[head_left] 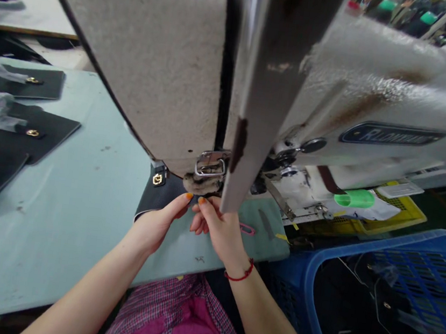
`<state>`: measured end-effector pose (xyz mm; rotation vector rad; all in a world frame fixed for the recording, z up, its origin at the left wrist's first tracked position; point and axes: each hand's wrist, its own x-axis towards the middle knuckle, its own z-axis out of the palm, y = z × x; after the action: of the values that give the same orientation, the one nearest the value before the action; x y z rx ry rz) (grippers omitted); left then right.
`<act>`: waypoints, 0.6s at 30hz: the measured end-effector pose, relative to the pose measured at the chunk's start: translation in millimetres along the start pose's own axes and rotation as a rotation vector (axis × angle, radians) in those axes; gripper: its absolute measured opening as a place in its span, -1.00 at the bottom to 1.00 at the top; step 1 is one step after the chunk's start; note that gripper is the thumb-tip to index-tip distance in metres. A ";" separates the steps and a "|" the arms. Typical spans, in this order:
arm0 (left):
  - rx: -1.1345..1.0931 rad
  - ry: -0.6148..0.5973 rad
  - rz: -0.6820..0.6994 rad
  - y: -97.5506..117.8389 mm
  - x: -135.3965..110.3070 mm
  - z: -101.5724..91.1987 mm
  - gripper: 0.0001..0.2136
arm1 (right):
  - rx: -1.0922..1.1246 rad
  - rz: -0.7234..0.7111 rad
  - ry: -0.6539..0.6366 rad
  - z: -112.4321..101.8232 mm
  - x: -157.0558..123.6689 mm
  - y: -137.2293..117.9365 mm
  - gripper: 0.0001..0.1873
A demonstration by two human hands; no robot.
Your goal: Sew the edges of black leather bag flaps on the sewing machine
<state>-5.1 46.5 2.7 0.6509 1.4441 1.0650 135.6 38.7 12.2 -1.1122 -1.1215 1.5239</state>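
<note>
A black leather piece (166, 195) with a gold-coloured clasp (158, 178) lies under the head of a sewing machine (169, 74). My left hand (159, 223) is closed on its near edge, thumb on top and the other fingers mostly out of sight beneath. Close beside it, my right hand (219, 225) pinches the right end of the same edge, its remaining fingers curled. Both thumbtips are just in front of the presser area (205, 181), where the needle is hidden from me. The machine's upright bar covers part of my right hand.
More black leather pieces (44, 131) with clasps and plastic-wrapped parts lie at the left of the pale green table (77, 225). A blue basket (309, 286) holding black pieces stands at the lower right. A pink clip-like item (246, 229) and a green cylinder (355, 198) are nearby.
</note>
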 end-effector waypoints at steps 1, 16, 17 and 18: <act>-0.003 0.000 0.010 0.9 1.6 0.0 -0.61 | 0.015 0.007 -0.002 0.1 -1.4 3.7 -0.64; -0.029 -0.010 0.120 14.6 15.3 7.6 -0.67 | -0.356 0.175 -0.142 -5.3 -40.4 79.7 -0.62; -0.025 0.001 0.114 13.8 15.2 7.9 -0.68 | -0.382 0.166 -0.146 -5.4 -40.7 79.6 -0.62; -0.022 0.018 0.109 12.8 14.9 8.2 -0.69 | -0.401 0.160 -0.148 -5.6 -40.8 79.6 -0.62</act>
<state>-2.1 67.0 7.8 0.7118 1.4239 1.1723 136.1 -13.8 -60.4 -1.4019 -1.5169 1.5640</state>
